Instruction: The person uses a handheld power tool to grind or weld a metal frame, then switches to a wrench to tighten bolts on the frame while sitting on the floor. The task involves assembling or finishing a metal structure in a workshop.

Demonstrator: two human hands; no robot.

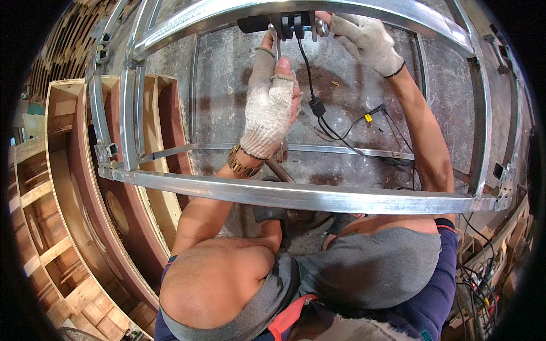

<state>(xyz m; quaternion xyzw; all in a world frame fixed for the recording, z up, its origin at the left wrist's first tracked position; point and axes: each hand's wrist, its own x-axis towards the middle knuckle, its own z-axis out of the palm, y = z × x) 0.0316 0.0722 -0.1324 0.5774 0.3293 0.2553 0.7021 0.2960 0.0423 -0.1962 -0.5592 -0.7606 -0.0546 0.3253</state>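
Note:
My left hand (269, 113), in a white knit glove with bare fingertips, is closed on a silver wrench (277, 48). The wrench points up to a black clamp (288, 25) with a bolt through it, under the far bar of a shiny metal frame (290, 196). At the clamp's right side my gloved right hand (369, 45) has its fingers bent together beside a round silver bolt end (322, 28). Whether those fingers grip the bolt end or another small part is partly hidden by the bar.
A black cable (317, 107) hangs from the clamp to the concrete floor, with a yellow tag (368, 118) farther along. Wooden box frames (62, 170) stand at the left. The frame's near bar crosses above my forearms. More cables (483, 290) lie at lower right.

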